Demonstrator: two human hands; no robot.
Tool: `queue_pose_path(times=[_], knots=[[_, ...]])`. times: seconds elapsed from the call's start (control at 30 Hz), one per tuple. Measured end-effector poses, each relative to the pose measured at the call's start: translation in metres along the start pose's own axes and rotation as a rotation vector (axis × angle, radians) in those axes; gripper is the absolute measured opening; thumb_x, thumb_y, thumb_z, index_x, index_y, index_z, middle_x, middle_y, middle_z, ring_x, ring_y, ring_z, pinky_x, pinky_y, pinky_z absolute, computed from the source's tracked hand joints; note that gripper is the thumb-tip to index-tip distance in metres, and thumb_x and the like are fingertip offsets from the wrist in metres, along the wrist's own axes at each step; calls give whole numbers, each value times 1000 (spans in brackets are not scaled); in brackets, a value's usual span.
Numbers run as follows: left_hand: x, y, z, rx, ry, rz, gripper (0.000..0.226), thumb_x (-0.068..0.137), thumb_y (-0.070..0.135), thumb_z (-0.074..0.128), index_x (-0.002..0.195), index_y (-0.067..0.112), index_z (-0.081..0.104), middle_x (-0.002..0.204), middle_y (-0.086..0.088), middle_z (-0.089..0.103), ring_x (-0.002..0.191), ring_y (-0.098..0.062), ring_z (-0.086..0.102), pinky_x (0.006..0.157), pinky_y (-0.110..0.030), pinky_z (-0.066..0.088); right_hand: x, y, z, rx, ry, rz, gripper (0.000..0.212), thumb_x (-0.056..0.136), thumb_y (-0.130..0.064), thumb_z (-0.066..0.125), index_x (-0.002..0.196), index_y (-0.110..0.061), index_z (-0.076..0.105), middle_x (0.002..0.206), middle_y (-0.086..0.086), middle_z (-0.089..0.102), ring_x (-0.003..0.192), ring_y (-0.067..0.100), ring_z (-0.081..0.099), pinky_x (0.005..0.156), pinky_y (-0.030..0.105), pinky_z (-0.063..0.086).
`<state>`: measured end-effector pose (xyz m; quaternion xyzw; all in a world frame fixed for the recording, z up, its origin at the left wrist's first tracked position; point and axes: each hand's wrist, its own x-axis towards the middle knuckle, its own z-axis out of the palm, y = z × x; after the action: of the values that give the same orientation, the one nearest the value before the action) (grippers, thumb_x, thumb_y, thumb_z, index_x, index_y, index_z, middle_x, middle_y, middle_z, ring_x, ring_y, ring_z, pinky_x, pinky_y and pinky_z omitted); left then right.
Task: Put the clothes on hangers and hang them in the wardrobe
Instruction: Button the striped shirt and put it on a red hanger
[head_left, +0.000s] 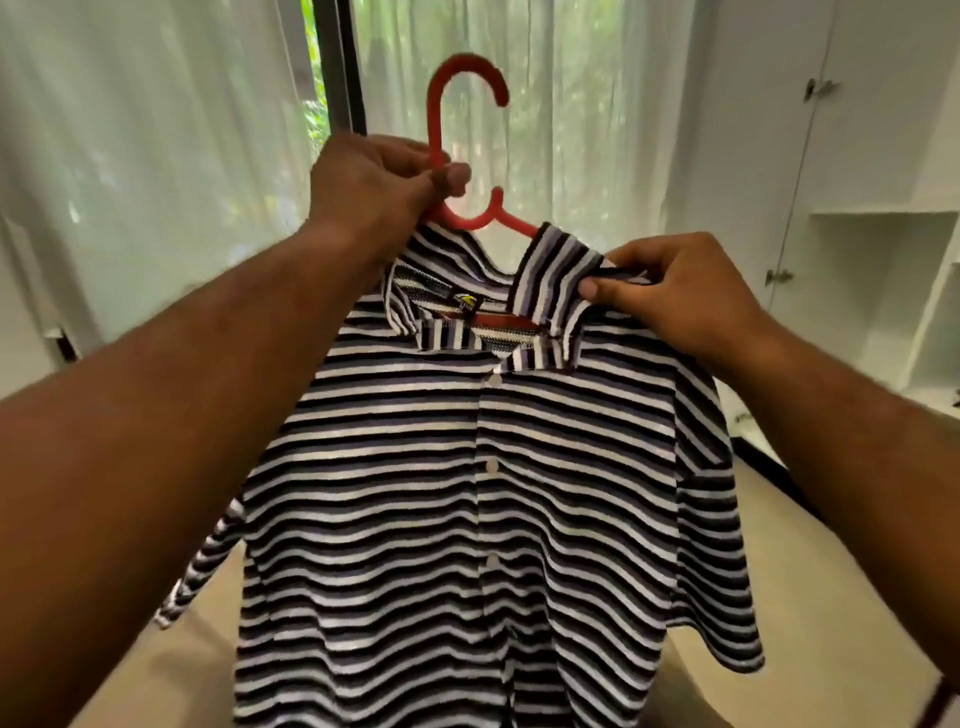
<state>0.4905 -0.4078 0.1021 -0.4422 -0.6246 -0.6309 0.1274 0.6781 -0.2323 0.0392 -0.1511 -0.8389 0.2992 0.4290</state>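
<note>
Shirt (467, 467) hangs on red hanger (441, 130), held up before sheer curtains (156, 156); left hand (374, 176) pinches hanger neck, right hand (670, 291) pinches collar; white wardrobe (857, 156) at right

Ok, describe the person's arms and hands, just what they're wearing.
Both forearms are bare: no gloves or watch in view. The left hand and right hand show no rings. A dark strip at the bottom right corner may be a sleeve.
</note>
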Motion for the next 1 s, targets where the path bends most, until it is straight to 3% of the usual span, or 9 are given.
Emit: queue_pose_path(times=[0.07, 0.2, 0.43, 0.53, 0.67, 0.77, 0.83, 1.0], knots=[[25, -13, 24, -4, -12, 11, 21, 80, 26, 83, 91, 8, 81, 94, 6, 74, 82, -12, 73, 76, -31, 63, 32, 22, 5, -17, 93, 31, 26, 77, -39, 86, 96, -22, 78, 89, -7, 74, 86, 12, 70, 88, 36, 58], [93, -24, 71, 11, -42, 7, 14, 79, 33, 83, 86, 21, 81, 84, 8, 78, 78, -11, 74, 75, -30, 63, 109, 55, -8, -39, 202, 49, 27, 74, -38, 88, 93, -25, 74, 87, -8, 71, 84, 13, 68, 86, 36, 58], [214, 33, 153, -39, -63, 55, 15, 83, 35, 80, 89, 21, 79, 86, 5, 78, 77, -12, 75, 76, -29, 62, 235, 77, -106, -55, 284, -35, 28, 75, -38, 87, 96, -27, 71, 90, -8, 70, 83, 14, 67, 81, 31, 57], [263, 78, 203, -89, -97, -7, 20, 81, 30, 82, 92, 14, 80, 84, -2, 78, 80, -20, 76, 77, -36, 63, 278, 78, -180, -84, 195, -26, 26, 77, -38, 86, 96, -28, 71, 91, -10, 70, 87, 13, 67, 81, 29, 53], [318, 131, 287, -100, -174, -35, 19, 77, 22, 87, 89, 10, 80, 87, -4, 79, 76, -21, 75, 80, -38, 62, 324, 89, -293, -46, -23, 22, 33, 80, -46, 79, 110, -34, 72, 98, -16, 73, 89, -2, 68, 79, 18, 50], [344, 163, 344, -44, -261, -28, 19, 78, 23, 86, 92, 11, 80, 90, 0, 79, 75, -16, 76, 71, -26, 61, 353, 109, -351, -101, -43, 33, 24, 89, -50, 69, 106, -34, 77, 95, -20, 75, 85, -13, 66, 76, 11, 46], [360, 183, 376, 8, -286, -17, 20, 77, 25, 87, 92, 13, 80, 88, 2, 78, 69, -9, 75, 64, -15, 55, 373, 119, -381, -149, -63, 65, 21, 90, -48, 70, 102, -34, 79, 92, -20, 76, 84, -11, 67, 75, 13, 47], [396, 210, 416, 60, -292, -34, 21, 74, 32, 88, 89, 18, 81, 84, 6, 77, 67, -1, 72, 66, -9, 51, 403, 118, -425, -152, 24, 85, 9, 84, -36, 80, 92, -32, 80, 84, -17, 76, 82, -5, 68, 75, 17, 49]])
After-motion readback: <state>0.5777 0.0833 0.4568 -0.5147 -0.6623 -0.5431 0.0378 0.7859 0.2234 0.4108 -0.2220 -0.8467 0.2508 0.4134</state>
